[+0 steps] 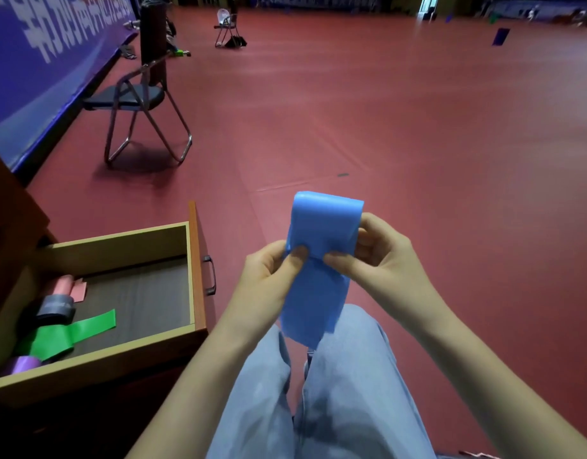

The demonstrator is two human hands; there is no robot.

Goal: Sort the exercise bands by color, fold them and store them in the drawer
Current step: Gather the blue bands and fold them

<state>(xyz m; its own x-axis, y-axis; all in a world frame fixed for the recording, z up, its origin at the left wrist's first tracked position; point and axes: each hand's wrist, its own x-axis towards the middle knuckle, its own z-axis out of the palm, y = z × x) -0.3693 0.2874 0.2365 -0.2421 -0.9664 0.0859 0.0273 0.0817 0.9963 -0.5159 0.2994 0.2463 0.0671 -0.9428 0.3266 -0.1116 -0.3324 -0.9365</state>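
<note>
Both hands pinch one blue band point(322, 233), held above the lap. The left hand point(272, 273) presses its thumb onto the band's near face with the fingers curled behind. The right hand point(378, 256) does the same from the other edge, its fingers curled round the band's side. The band's long axis runs away from the person. Its folded, doubled end points up and outward, and its loose end hangs down toward the gap between the knees, over light blue trousers point(345, 392).

To the person's left a wooden drawer point(119, 240) stands pulled open, with a dark metal handle point(211, 274) on its front panel and a dark liner on the bottom. Four bands lie in it in a row along its left side. From nearest to farthest they are a purple band point(22, 364), a green band point(63, 337), a dark grey band point(55, 308) and a pink band point(65, 286). Each is folded or rolled into a compact bundle. The green one has a loose tail reaching right across the liner, and the pink one shows a short flap on its right. The rest of the liner is bare.

Beyond the hands lies a red floor point(385, 111). Two folding chairs stand on it: one chair point(139, 97) beside a blue banner wall point(37, 61), the other chair point(226, 24) farther back.
</note>
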